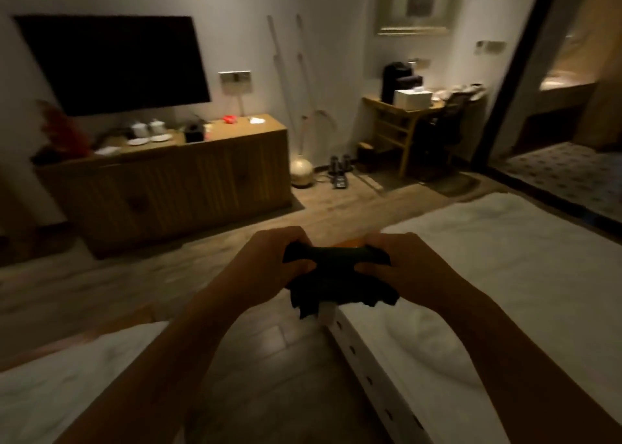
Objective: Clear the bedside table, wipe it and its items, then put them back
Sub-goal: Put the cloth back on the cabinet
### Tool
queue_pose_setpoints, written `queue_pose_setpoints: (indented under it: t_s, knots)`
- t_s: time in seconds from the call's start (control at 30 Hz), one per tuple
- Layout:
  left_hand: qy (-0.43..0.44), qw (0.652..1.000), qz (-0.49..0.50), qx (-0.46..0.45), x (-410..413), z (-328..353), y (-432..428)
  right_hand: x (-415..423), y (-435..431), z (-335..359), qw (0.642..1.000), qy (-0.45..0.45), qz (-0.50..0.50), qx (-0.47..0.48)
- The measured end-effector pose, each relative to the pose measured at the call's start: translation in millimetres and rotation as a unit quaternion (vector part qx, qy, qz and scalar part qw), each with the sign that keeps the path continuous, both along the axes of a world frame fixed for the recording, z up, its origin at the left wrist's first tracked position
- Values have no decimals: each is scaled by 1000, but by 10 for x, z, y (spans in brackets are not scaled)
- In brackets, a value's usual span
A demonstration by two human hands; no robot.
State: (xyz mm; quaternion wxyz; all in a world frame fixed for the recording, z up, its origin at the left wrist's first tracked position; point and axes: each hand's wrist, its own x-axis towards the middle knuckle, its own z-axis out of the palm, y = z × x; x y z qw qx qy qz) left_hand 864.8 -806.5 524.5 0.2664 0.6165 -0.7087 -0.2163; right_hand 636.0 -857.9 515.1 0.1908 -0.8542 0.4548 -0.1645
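Note:
A dark cloth (336, 282) hangs bunched between my two hands in the middle of the view. My left hand (272, 265) grips its left end and my right hand (400, 265) grips its right end, both held out over the gap between two beds. Loose folds of the cloth droop below my fingers. No bedside table shows in this view.
White beds lie at the lower left (67, 386) and at the right (505, 292), with wooden floor (286, 369) between them. Ahead stand a long wooden cabinet (168, 181) with cups and a dark TV (114, 63) above it, a floor lamp (301, 172) and a desk (404, 117).

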Motion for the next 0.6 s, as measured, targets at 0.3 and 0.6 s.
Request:
queue_pose_setpoints:
  t_s: [0.3, 0.6]
  knots:
    - [55, 988, 142, 1, 1829, -501, -1385, 2102, -1927, -382, 991, 23, 128, 36]
    - [119, 969, 212, 47, 3241, -642, -3621, 3724, -4387, -544, 987, -13, 141, 74]
